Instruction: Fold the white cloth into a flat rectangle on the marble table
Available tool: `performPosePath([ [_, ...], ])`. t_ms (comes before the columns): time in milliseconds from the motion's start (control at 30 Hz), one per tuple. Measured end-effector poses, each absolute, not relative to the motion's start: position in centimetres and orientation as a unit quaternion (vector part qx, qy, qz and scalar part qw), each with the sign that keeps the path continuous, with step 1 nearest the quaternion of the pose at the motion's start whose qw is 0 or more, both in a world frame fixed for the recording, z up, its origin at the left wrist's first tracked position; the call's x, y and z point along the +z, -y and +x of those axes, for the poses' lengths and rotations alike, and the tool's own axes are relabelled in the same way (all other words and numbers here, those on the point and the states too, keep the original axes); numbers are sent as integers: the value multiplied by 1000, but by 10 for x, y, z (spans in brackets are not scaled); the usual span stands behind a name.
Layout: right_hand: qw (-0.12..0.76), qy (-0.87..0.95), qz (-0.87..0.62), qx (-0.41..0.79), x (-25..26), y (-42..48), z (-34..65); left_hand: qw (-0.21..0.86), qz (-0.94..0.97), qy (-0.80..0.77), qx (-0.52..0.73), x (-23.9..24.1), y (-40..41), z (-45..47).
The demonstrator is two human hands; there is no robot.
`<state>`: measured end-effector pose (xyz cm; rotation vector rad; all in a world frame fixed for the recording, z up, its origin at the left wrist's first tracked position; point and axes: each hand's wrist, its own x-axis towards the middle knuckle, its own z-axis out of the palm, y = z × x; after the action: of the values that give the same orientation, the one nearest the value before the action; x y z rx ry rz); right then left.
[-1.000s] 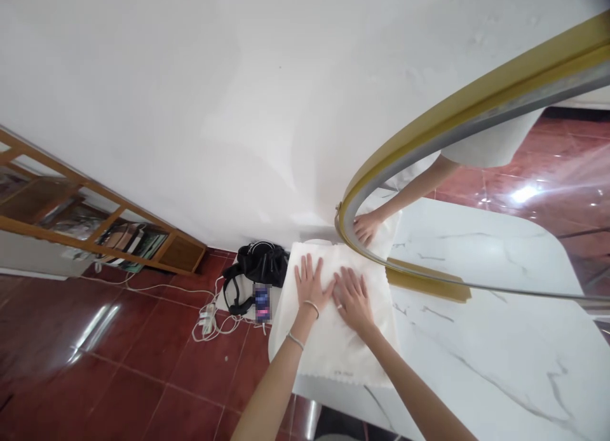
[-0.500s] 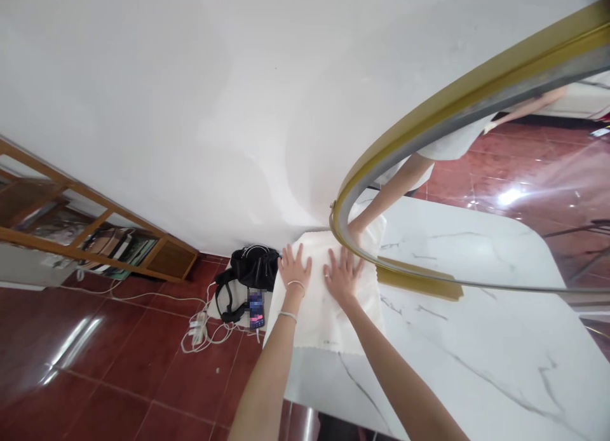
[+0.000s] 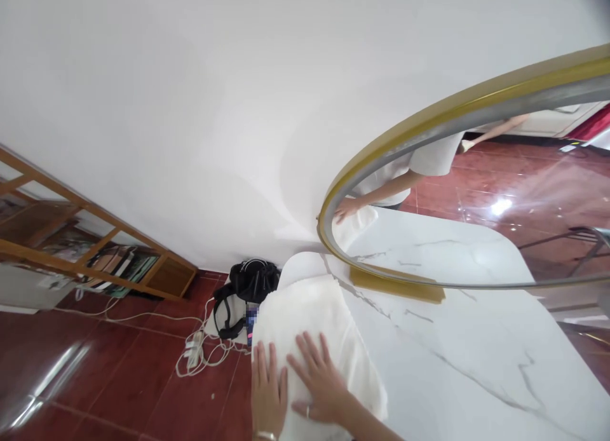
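A white cloth [image 3: 314,307] lies spread over the left end of the white marble-patterned table [image 3: 443,339]. My left hand [image 3: 269,387] rests flat on the cloth's left side, fingers stretched forward, with a bracelet at the wrist. To its right, my right hand [image 3: 319,380] presses palm down on the cloth with spread fingers and a ring on one of them. Neither hand grips anything. The cloth's near part runs out of view below. Small folds show along its right side.
A round gold-framed mirror [image 3: 381,155] stands on a gold base [image 3: 398,284] at the table's back, reflecting an arm and the cloth. Left of the table are a black bag [image 3: 255,281], a phone [image 3: 251,323], white cables with a power strip [image 3: 194,349], and a wooden cabinet [image 3: 166,276].
Both hands have moved toward me, and the cloth has slid with them, uncovering the table's back left corner. The camera view has shifted slightly.
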<state>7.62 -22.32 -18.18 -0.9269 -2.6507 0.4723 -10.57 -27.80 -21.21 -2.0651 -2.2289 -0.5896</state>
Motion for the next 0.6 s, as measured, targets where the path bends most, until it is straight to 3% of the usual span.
performPosePath([
  [167,102,923,-310,202,-200,254,111,77,-698,685,-192,-218,283,-81],
  [600,183,836,-510,83,-220,261,254,40,-802,543,-246,-242,221,61],
])
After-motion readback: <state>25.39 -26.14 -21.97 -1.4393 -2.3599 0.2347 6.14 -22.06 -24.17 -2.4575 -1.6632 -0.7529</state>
